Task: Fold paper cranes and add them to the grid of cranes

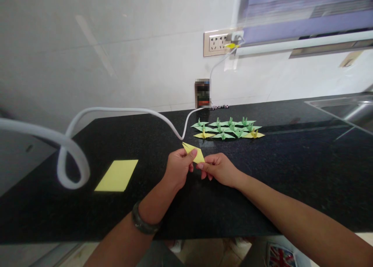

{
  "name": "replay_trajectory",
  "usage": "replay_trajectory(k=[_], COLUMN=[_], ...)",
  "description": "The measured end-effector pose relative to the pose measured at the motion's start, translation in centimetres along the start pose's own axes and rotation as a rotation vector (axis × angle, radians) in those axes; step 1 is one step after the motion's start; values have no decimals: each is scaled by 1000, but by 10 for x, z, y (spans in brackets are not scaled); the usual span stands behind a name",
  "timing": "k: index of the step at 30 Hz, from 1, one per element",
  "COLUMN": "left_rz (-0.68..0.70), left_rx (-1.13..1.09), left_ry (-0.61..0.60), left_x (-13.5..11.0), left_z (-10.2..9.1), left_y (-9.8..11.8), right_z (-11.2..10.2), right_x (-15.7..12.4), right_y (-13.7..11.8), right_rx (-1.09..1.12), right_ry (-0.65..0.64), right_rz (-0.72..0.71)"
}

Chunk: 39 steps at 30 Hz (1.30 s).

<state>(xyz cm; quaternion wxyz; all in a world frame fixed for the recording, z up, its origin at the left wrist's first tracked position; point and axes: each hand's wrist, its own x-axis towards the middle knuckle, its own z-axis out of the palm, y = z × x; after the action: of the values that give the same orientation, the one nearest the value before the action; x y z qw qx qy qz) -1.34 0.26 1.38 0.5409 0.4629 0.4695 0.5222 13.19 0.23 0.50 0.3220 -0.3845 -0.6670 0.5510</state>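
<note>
A small folded piece of yellow paper (194, 152), diamond-like with a split pointed end at the upper left, is held above the dark counter. My left hand (178, 167) grips its left side, thumb on top. At its lower right corner, my right hand (217, 168) pinches the paper between thumb and fingers. Just beyond the hands stand several green paper cranes (230, 128) in close rows, with a yellow paper crane (204, 135) at the front left and another yellow paper crane (254, 134) at the front right.
Flat yellow paper (118, 176) lies on the black counter (140, 216) at the left. A white cable (140, 110) loops across the left side. A phone-like device (203, 93), pixelated, leans on the wall below a socket panel (218, 42). A metal sink (349, 110) is at far right.
</note>
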Motion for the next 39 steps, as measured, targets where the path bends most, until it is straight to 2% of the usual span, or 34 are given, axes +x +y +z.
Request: replay_trajectory(k=[3, 6, 9, 12, 15, 19, 23, 27, 31, 36, 39], left_rz=[-55, -82, -27, 12, 8, -41, -90, -33, 2, -10, -61], left_rx=[-109, -119, -46, 40, 93, 25, 17, 154, 235, 127, 50], left_ry=[-66, -133, -131, -139, -151, -172, -200, -128, -145, -140, -152], left_x=[-1, -2, -1, 0, 0, -2, -2, -1, -1, -2, 0], left_z=[1, 1, -1, -3, -2, 1, 2, 0, -2, -1, -1], left_y=[5, 7, 6, 5, 5, 7, 7, 7, 7, 6, 5], right_z=[3, 2, 0, -2, -2, -1, -1, -1, -2, -2, -2], right_x=[0, 0, 0, 2, 3, 4, 3, 2, 2, 2, 2], right_y=[0, -1, -4, -6, -5, -4, -5, -6, -6, -2, 2], right_rx=[13, 38, 13, 31, 91, 218, 300, 182, 107, 100, -33], right_ry=[81, 59, 84, 230, 291, 316, 303, 243, 220, 231, 231], right_rz=[-14, -20, -50, -76, -79, -53, -41, -18, -35, -44, -80])
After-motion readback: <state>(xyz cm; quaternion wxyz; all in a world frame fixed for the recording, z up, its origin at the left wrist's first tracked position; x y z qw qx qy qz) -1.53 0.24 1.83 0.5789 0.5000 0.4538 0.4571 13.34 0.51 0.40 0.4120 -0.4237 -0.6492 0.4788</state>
